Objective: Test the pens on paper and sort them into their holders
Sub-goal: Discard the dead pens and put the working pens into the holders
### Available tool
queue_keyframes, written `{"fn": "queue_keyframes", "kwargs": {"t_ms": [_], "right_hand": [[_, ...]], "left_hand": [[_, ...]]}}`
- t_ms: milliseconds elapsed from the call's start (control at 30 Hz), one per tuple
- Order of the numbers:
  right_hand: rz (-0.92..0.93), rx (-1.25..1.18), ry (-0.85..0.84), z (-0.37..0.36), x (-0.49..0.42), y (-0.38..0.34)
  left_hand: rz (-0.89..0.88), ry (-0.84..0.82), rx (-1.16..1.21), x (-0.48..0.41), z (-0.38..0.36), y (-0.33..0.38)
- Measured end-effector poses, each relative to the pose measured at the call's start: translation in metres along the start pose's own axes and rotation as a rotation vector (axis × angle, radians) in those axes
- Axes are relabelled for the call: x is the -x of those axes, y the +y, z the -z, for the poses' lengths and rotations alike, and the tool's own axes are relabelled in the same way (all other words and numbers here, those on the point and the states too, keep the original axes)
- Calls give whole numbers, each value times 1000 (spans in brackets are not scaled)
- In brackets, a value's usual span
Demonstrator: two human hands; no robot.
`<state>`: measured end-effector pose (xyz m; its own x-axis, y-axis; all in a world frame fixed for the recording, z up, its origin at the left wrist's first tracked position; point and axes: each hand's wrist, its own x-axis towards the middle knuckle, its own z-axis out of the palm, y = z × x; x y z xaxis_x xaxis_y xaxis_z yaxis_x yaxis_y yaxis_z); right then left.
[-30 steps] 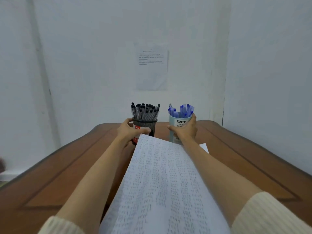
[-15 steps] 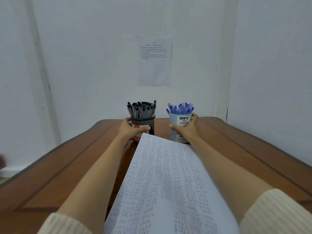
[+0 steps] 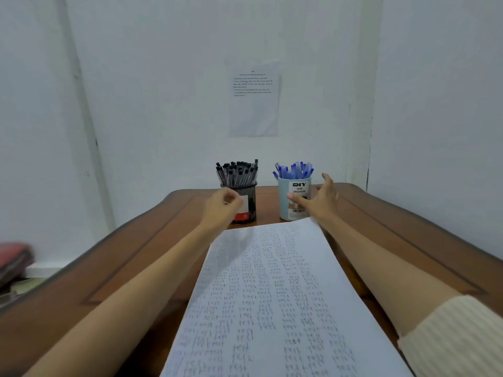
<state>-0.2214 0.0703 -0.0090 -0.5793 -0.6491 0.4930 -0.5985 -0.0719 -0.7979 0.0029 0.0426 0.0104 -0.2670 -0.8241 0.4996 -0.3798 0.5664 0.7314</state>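
Observation:
A black mesh holder (image 3: pixel 249 202) full of black pens (image 3: pixel 236 172) stands at the far end of the wooden table (image 3: pixel 136 254). To its right stands a pale blue holder (image 3: pixel 295 191), which carries blue pens (image 3: pixel 294 170). My left hand (image 3: pixel 221 206) hovers blurred just in front of the mesh holder, fingers loosely curled and holding nothing. My right hand (image 3: pixel 319 200) is spread wide beside the blue holder, thumb near its wall but apart from it. A sheet of paper (image 3: pixel 272 295) covered in pen marks lies between my forearms.
A printed sheet (image 3: pixel 254 104) is stuck to the white wall behind the holders. The table sits in a corner, with walls close behind and on the right. A red object (image 3: pixel 13 257) lies low beyond the table's left edge.
Both hands have let go of the holders and drawn back slightly. My right hand's fingers spread open. The holders stay upright at the far end of the table.

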Motion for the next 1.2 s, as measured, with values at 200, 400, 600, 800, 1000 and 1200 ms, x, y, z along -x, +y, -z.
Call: {"fn": "queue_keyframes", "kwargs": {"t_ms": [200, 400, 600, 800, 1000, 1200], "right_hand": [[72, 204, 225, 18, 18, -15], [24, 158, 196, 25, 32, -29], [-57, 249, -105, 16, 25, -18], [-116, 29, -255, 6, -12, -16], [-172, -127, -288, -11, -25, -11], [-131, -147, -147, -20, -23, 3]], "left_hand": [[19, -911, -548, 40, -2, 25], [10, -854, -640, 45, -15, 18], [-64, -722, -661, 32, -35, 10], [-54, -728, -711, 30, -52, 9], [-88, -673, -655, 25, -55, 1], [-68, -673, -651, 24, -57, 1]]}}
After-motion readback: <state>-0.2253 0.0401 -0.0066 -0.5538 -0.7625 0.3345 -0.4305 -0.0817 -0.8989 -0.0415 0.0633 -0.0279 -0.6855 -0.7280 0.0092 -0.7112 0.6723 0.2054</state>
